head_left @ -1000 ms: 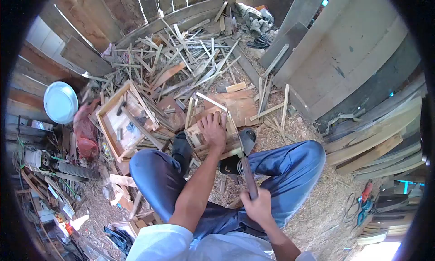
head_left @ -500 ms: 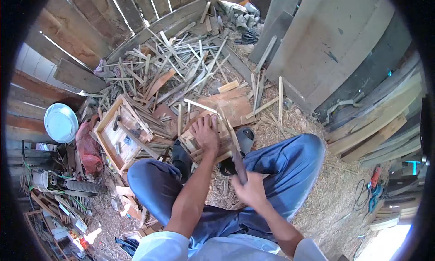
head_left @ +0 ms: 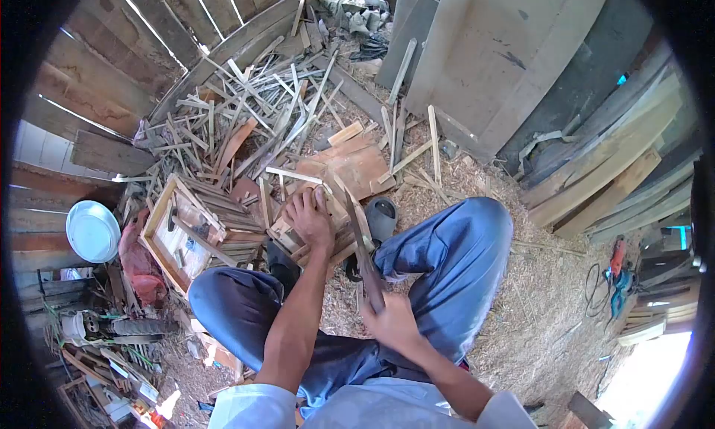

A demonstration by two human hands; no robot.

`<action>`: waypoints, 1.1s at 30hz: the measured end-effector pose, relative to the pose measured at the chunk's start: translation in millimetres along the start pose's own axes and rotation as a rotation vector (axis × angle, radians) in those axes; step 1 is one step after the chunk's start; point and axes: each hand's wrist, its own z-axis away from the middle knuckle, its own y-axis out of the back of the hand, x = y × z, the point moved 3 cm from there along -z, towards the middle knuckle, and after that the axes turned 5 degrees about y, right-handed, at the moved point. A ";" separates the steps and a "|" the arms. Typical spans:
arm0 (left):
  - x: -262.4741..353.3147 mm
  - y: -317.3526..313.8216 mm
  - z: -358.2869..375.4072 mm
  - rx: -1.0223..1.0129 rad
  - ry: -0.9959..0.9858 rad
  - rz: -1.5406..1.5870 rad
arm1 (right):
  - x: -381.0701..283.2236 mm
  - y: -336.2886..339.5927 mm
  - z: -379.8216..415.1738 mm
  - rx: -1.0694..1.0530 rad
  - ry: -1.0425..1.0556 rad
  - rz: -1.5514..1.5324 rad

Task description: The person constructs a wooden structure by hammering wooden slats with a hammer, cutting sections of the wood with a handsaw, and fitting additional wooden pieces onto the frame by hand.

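Observation:
My left hand (head_left: 309, 219) presses down on a small wooden frame (head_left: 342, 234) between my feet, its fingers spread over the top. My right hand (head_left: 391, 321) is wrapped round the dark handle of a long tool (head_left: 365, 261), perhaps a saw. The tool's narrow far part lies along the right side of the frame. A thin light strip (head_left: 294, 174) sticks out at the frame's far edge. Beyond it, a flat brown board (head_left: 346, 164) rests on the ground.
An open wooden box (head_left: 175, 239) with tools inside stands at the left, near a white basin (head_left: 93, 232). Scrap sticks (head_left: 275, 105) are heaped ahead. Planks (head_left: 611, 176) lean at the right, above a red and teal power tool (head_left: 619, 280).
My right hand has moved back and down with the tool, and more of the tool's length shows. My left hand stays on the frame. The whole view has shifted slightly.

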 end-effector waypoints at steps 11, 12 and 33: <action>5.2 -2.5 -4.0 0.031 0.003 -0.033 | 22.0 -9.1 -28.4 0.090 0.007 0.078; 5.1 -0.8 -4.0 0.038 0.006 -0.023 | 25.7 -8.2 -50.5 0.095 -0.015 0.005; -17.4 30.7 -62.1 -0.585 0.131 0.462 | -61.3 131.2 -173.8 0.089 0.212 0.234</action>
